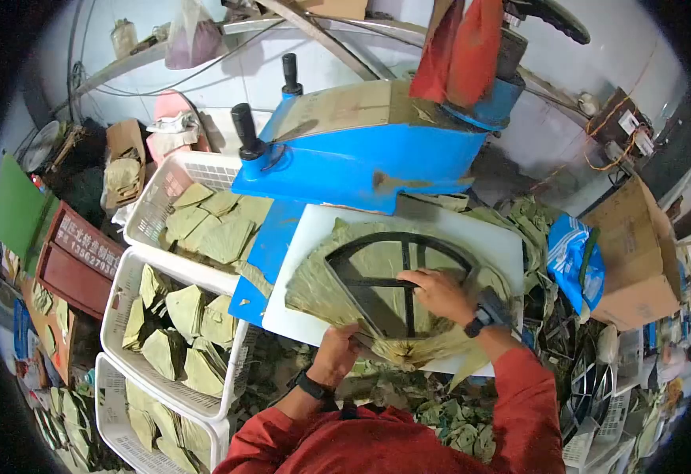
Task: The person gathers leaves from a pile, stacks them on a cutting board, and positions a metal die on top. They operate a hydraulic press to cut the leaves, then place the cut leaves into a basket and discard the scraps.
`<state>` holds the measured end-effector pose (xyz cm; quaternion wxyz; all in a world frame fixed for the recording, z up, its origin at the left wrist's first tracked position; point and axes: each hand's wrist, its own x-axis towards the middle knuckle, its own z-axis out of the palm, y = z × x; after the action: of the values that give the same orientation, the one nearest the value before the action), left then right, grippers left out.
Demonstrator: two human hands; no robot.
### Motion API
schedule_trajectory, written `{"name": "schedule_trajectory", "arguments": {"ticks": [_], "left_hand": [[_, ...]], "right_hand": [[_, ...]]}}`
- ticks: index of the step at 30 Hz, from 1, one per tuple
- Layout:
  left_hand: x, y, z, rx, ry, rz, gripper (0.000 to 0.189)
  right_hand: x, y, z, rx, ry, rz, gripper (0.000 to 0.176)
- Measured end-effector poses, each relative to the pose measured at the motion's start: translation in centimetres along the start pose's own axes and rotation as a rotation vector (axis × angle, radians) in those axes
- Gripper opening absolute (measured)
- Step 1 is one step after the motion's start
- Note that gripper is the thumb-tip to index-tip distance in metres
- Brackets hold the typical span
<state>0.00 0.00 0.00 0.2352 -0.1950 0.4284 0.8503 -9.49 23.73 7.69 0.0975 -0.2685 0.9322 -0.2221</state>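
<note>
Fan-shaped black frame (pixel 407 257), flat on pale green, pleated leaves (pixel 312 286) atop a white board (pixel 497 239), seen from the wearer's head. Nearest, between red sleeves (pixel 525 395), the left hand (pixel 335 353) has its fingertips at the leaves' near edge, beside the frame's tapered end, probably to keep the layers aligned; whether they pinch leaf or merely rest is unclear. Farther in, the right hand (pixel 442 296) curls its fingers on the frame's inner crossbar, apparently pinching it, a central hold that would steady the whole outline. The frame is rigid and dark, with a rounded far side and crossed inner bars; leaf shows through its openings. To the left, a white basket (pixel 114 324) holds trimmed leaf bundles (pixel 183 308), presumably kept within reach. Beyond the board stands a blue machine (pixel 361 162), red cloth (pixel 476 55) draped on top.
</note>
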Motion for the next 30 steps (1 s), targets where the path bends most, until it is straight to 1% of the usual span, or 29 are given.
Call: {"name": "schedule_trajectory", "arguments": {"ticks": [2, 3, 4, 5, 6, 7, 8, 9, 11, 13, 14, 15, 16, 17, 18, 20, 21, 23, 25, 26, 27, 29, 30], "left_hand": [[-1.9, -1.1, 3.2, -0.226, -0.071, -0.087, 0.017], [1.1, 6.0, -3.8, 0.059, 0.064, 0.018, 0.015], [1.0, 3.8, -3.4, -0.012, 0.018, -0.011, 0.016], [0.9, 1.6, -2.9, -0.082, -0.026, -0.042, 0.016], [1.5, 0.7, -0.9, -0.135, -0.162, -0.057, 0.019], [-1.0, 2.3, 2.0, -0.156, 0.025, 0.033, 0.02], [1.4, 0.8, -1.0, -0.099, -0.105, 0.023, 0.02], [2.3, 0.7, -2.4, -0.124, -0.112, -0.027, 0.02], [5.5, -0.4, -6.9, -0.091, -0.117, 0.016, 0.022], [3.9, 0.2, -7.1, 0.106, -0.251, 0.14, 0.021], [2.7, 1.1, -6.9, 0.272, -0.219, 0.204, 0.023], [1.4, 1.9, -6.7, 0.444, -0.177, 0.265, 0.027], [0.1, 2.8, -6.5, 0.611, -0.127, 0.319, 0.032], [-1.4, 3.0, -5.0, -0.003, -0.232, 0.27, 0.038], [-0.9, 3.2, -6.8, 0.003, -0.116, 0.312, 0.042], [-2.1, 3.7, -7.9, -0.005, 0.1, 0.405, 0.049], [-2.4, 4.0, -7.4, 0.003, 0.15, 0.453, 0.051], [-2.9, 4.8, -6.4, 0.15, 0.171, 0.545, 0.055], [-3.0, 6.5, -5.5, 0.21, 0.251, 0.57, 0.058], [-3.1, 7.0, -5.8, 0.226, 0.239, 0.618, 0.057], [-2.8, 7.9, -6.4, 0.211, 0.291, 0.618, 0.054], [-2.8, 9.4, -6.3, 0.295, 0.301, 0.674, 0.049], [-2.3, 10.1, -6.6, 0.323, 0.307, 0.688, 0.045]], "right_hand": [[-2.6, -0.1, -0.4, -0.251, 0.04, -0.009, 0.046], [6.1, -1.5, 6.1, -0.106, 0.37, -0.131, 0.042], [3.5, -1.2, 5.0, -0.1, 0.249, -0.099, 0.044], [2.1, -0.5, 5.0, -0.093, 0.22, -0.083, 0.047], [0.4, 0.1, 2.3, -0.164, 0.153, -0.064, 0.046], [0.1, -0.1, 2.0, -0.134, 0.148, -0.016, 0.045], [-1.1, -0.2, 2.5, -0.088, 0.316, -0.065, 0.043], [-2.1, 1.0, 3.9, -0.094, 0.55, -0.155, 0.043], [-7.5, 1.4, 1.5, 0.024, 0.631, -0.059, 0.034], [-14.8, 6.7, 0.9, 0.002, 0.708, 0.099, 0.03], [-18.4, 8.3, -0.9, -0.024, 0.63, 0.314, 0.026], [-21.6, 11.1, -0.7, -0.011, 0.789, 0.348, 0.023], [-24.2, 13.6, -0.8, -0.141, 0.773, 0.388, 0.021], [-25.7, 15.2, -0.9, -0.268, 0.756, 0.422, 0.019], [-26.1, 15.8, -0.8, -0.302, 0.739, 0.421, 0.02], [-26.0, 16.3, -0.3, -0.365, 0.701, 0.403, 0.02], [-25.9, 16.5, 0.0, -0.385, 0.638, 0.472, 0.02], [-26.4, 17.2, 0.6, -0.436, 0.516, 0.599, 0.019], [-29.4, 17.1, 0.3, -0.378, 0.431, 0.509, 0.02], [-31.3, 16.2, -0.2, -0.336, 0.472, 0.448, 0.018], [-32.9, 15.1, -1.5, -0.3, 0.508, 0.388, 0.017], [-35.1, 12.4, -4.7, -0.008, 0.464, 0.613, 0.019], [-35.1, 9.7, -5.7, 0.078, 0.469, 0.636, 0.019]]}}
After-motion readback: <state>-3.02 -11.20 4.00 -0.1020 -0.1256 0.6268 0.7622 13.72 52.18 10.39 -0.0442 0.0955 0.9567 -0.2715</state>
